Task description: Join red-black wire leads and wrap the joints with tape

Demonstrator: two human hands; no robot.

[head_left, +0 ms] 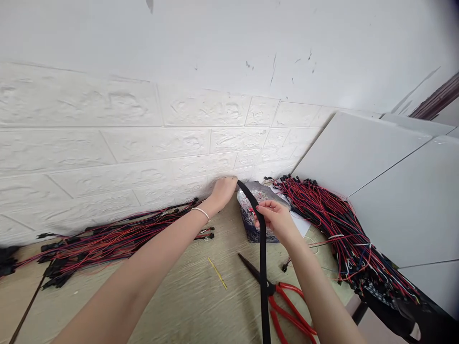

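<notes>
A long flat black strip (pixel 263 267) runs from my left hand down past my right hand and out of the bottom of the view. My left hand (pixel 224 190) is closed around the strip's far end, close to the brick-patterned wall. My right hand (pixel 277 219) pinches the strip farther down, between thumb and fingers. Behind the strip stands an open dark patterned bag (pixel 254 234) with a clear bag of small red and white pieces (pixel 243 198) inside. Scissors (pixel 287 303) with red handles lie below my right hand, partly covered by the strip.
A bundle of red and black wires (pixel 122 239) with connectors lies along the wall at left. Another large wire bundle (pixel 333 215) is at right, beside grey panels (pixel 366 153). A thin yellow strip (pixel 217 273) lies on the wooden table (pixel 179 296).
</notes>
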